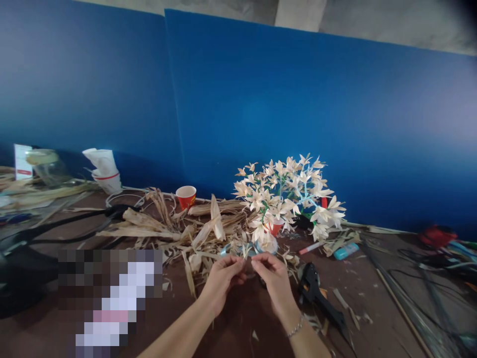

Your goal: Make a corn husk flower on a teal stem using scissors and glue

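Between thumb and fingers, my left hand (225, 275) pinches a small pale husk flower (245, 249), its petals pointing up. Close beside it on the right, my right hand (274, 276) has its thumb and fingertips pressed together; whatever they grip is too small to make out. Just beyond both hands stands a bunch of cream husk flowers (286, 194) on green and light-blue stems, with a red paper cup (275, 227) partly hidden below the blooms. A black glue gun (320, 301) lies to the right of my right hand.
Dry corn husks (201, 223) are heaped behind my hands. A red paper cup (186, 197) stands at the back, left of the flowers. A light-blue tube (346, 251) lies to the right, near cables (421, 283). A blue panel (298, 114) closes off the table's back.
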Available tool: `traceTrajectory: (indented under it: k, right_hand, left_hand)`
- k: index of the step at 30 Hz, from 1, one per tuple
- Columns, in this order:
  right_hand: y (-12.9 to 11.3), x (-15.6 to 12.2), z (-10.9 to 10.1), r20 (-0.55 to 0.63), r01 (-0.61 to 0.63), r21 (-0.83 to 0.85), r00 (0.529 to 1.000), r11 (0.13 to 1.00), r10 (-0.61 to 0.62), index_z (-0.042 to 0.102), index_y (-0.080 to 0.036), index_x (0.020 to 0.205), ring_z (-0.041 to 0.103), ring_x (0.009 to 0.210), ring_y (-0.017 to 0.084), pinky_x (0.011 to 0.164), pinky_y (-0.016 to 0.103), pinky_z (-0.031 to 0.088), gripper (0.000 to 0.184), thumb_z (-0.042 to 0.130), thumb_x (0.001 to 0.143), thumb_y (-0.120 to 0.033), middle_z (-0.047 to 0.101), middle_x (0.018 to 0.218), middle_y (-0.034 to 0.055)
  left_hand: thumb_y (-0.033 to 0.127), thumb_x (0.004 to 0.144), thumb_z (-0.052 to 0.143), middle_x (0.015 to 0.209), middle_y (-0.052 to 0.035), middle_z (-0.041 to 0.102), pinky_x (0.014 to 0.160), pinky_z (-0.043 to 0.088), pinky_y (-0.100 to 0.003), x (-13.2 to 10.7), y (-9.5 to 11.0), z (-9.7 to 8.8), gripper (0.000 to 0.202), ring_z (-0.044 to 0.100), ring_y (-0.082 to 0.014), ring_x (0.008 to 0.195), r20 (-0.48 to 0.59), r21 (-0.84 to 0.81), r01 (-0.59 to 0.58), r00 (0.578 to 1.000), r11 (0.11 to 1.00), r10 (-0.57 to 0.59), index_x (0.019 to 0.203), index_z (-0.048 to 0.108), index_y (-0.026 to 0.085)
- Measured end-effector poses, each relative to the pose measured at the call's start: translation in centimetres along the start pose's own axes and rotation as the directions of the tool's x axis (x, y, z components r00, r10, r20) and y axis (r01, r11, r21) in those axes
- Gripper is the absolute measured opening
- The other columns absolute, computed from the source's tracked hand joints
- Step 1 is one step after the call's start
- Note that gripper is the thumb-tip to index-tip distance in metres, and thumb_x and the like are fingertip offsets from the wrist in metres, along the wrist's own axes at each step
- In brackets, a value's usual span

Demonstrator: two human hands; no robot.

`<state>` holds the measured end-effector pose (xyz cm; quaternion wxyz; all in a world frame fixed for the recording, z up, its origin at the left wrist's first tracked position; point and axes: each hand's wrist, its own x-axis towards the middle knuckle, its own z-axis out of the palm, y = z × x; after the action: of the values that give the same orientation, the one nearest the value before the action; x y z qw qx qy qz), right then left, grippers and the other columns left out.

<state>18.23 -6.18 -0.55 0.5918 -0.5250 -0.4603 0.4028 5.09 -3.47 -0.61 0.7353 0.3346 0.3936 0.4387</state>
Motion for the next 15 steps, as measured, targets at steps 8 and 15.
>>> traceTrajectory:
  k: [8,15]
  right_hand:
    - [0.20,-0.14,0.13,-0.017,0.015,-0.050,1.000,0.999,-0.015,0.067,-0.018,0.075,0.059,0.062,0.017,0.056,0.026,0.046,0.017,0.064,0.071,-0.034,0.065,0.066,0.0012]
    - [-0.18,-0.15,-0.07,-0.016,0.132,-0.203,0.990,0.970,-0.138,0.065,-0.018,0.073,0.058,0.065,0.016,0.061,0.026,0.047,0.013,0.060,0.074,-0.030,0.065,0.071,0.0023]
  left_hand:
    - [0.032,0.058,0.074,0.055,0.0022,0.058,0.047,0.038,-0.017,-0.01,-0.13,-0.06,0.024,0.053,-0.0073,0.047,0.007,0.039,-0.024,1.000,0.999,0.024,0.065,0.060,0.013]
    - [0.032,0.058,0.074,0.056,0.0024,0.058,0.048,0.040,-0.018,-0.06,-0.07,0.05,0.025,0.054,-0.0079,0.048,-0.010,0.030,-0.034,0.999,0.999,0.034,0.065,0.060,0.013]
